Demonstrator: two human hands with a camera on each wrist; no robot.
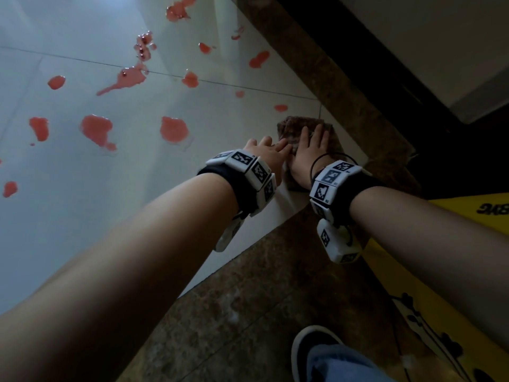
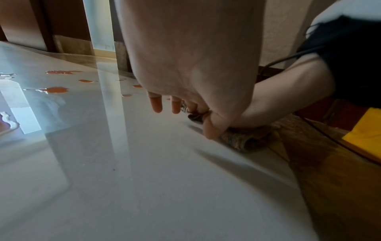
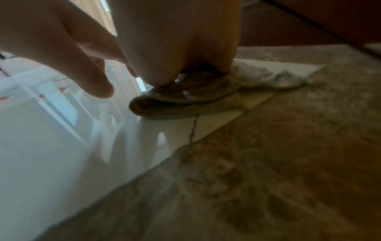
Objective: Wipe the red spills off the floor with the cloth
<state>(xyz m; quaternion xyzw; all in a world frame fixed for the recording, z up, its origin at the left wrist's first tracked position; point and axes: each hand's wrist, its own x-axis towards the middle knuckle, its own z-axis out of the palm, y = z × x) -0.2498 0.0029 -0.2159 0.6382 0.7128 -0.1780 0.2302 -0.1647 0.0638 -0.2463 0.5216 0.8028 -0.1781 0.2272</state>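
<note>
On the left we see a glossy pale floor (image 1: 137, 216) dotted with many red spills (image 1: 96, 130), from large puddles to small drops, all lying well apart from the hands. Moving right, our left hand (image 1: 264, 153) reaches toward a folded brownish cloth (image 1: 334, 139); its fingers are fairly straight and its fingertips (image 2: 210, 130) touch the cloth's left edge, though from the blurred wrist views we cannot tell whether they pinch it. Just beside it, our right hand (image 1: 309, 153) lies flat on the cloth, fingers spread and straight, pressing it onto the floor near a brown stone border (image 1: 344, 86). Both wrists wear black bands carrying white blocks printed with black-and-white square code patterns. Lower right, a dark shoe (image 1: 311, 343) with a white rim stands on the brown stone, and a yellow sheet (image 1: 468, 208) at the far right bears dark lettering, upside down and too cut off to read.
</note>
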